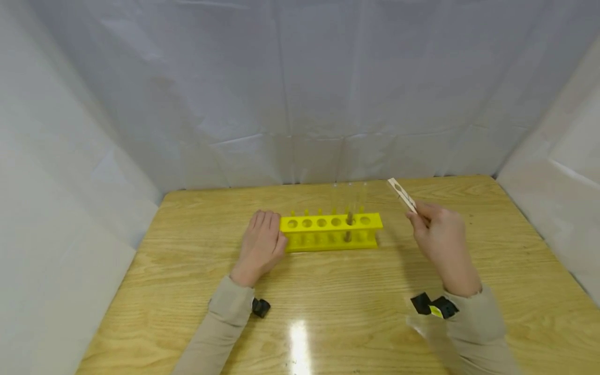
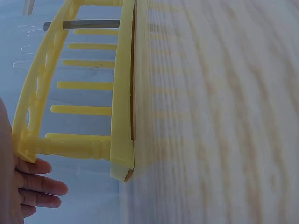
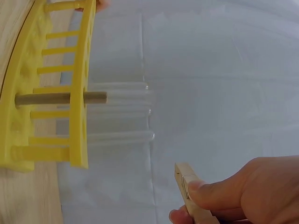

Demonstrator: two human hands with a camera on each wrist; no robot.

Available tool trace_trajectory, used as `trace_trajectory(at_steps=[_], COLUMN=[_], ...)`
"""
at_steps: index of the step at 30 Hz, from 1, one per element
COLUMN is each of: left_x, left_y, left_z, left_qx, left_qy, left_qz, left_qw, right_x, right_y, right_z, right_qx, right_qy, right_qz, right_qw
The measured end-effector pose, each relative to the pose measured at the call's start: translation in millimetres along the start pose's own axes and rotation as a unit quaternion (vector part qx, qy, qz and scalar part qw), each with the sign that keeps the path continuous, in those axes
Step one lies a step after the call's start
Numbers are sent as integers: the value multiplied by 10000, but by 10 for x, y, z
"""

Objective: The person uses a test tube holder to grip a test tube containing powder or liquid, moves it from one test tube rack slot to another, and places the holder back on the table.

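A yellow test tube rack (image 1: 328, 246) stands upright on the table, its holes in a row. My left hand (image 1: 262, 237) holds its left end, with the fingers (image 2: 44, 185) reaching down past the top plate's corner. One hole near the right end bears an upright test tube with brown contents (image 3: 44, 99). Several clear test tubes (image 3: 126, 136) rise behind it, apparently on the rack's back pegs. To the right of the rack, my right hand (image 1: 440, 234) pinches a wooden test tube clamp (image 1: 401, 194) with a wire spring, raised above the table and apart from the tubes.
The wooden table (image 1: 197, 323) reaches back to a grey plastic sheet (image 1: 244, 94). Pale sheets (image 1: 56, 172) hang on both sides. Each wrist has a black strap-on camera mount (image 1: 260, 308).
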State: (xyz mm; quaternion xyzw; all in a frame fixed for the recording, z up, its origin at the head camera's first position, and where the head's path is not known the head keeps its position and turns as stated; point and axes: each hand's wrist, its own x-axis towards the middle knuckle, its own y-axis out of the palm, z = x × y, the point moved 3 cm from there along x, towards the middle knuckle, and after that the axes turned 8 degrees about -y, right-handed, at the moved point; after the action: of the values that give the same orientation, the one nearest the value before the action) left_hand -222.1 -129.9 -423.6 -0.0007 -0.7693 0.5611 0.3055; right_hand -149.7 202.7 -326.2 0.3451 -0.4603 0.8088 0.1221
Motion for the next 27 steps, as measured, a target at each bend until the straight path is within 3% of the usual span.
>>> trace_trajectory(at_steps=[6,18,27], left_x=[-4,-4,-10], left_y=[4,2,-7], left_z=[6,4,-2], left_qx=[5,18,-97], left_qy=[-3,22,43], left_qz=[12,-24,-92], left_qw=[10000,10000,9999], right_x=[-51,-171,-347], right_y=[-19,-9,70], right_z=[-85,-263,-413], right_qx=[-58,-112,-200], right_qy=[95,1014,1229], right_qz=[-2,395,473], right_qw=[9999,9940,9911])
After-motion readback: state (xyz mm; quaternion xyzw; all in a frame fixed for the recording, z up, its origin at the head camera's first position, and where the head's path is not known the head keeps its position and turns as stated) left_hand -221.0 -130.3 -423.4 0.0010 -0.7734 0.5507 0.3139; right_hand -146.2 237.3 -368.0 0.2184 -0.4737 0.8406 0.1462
